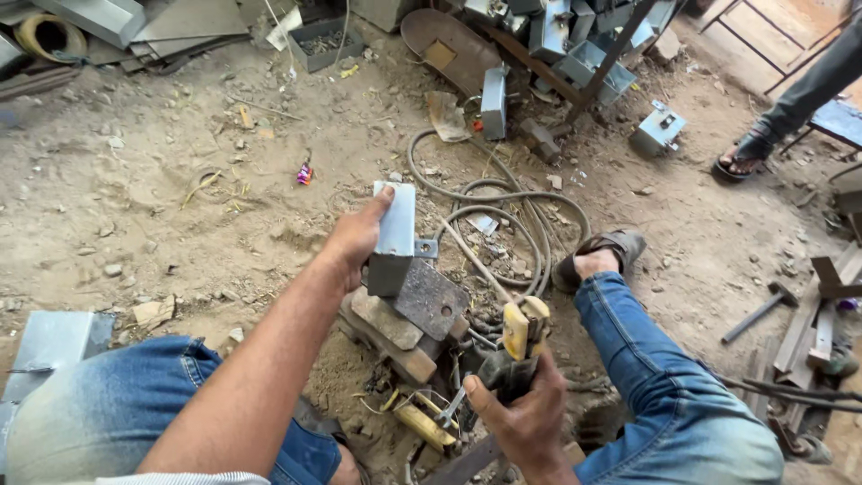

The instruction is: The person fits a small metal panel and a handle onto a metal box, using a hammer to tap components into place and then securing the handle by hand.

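My left hand (357,235) grips a grey sheet-metal box (393,235), holding it upright against a rusty steel block (429,298) that rests on bricks (388,334). My right hand (523,411) is closed around a welding electrode holder (523,334) with yellow jaws, held just right of the block. A grey cable (503,208) loops over the dirt behind it. I sit on the ground in blue jeans, my right foot in a sandal (600,256) stretched forward.
A stack of similar grey metal boxes (575,45) lies at the back by a metal frame. Another person's sandalled foot (743,154) stands at the right. A hammer (759,310) and metal bars lie on the right; a folded metal sheet (49,346) on the left.
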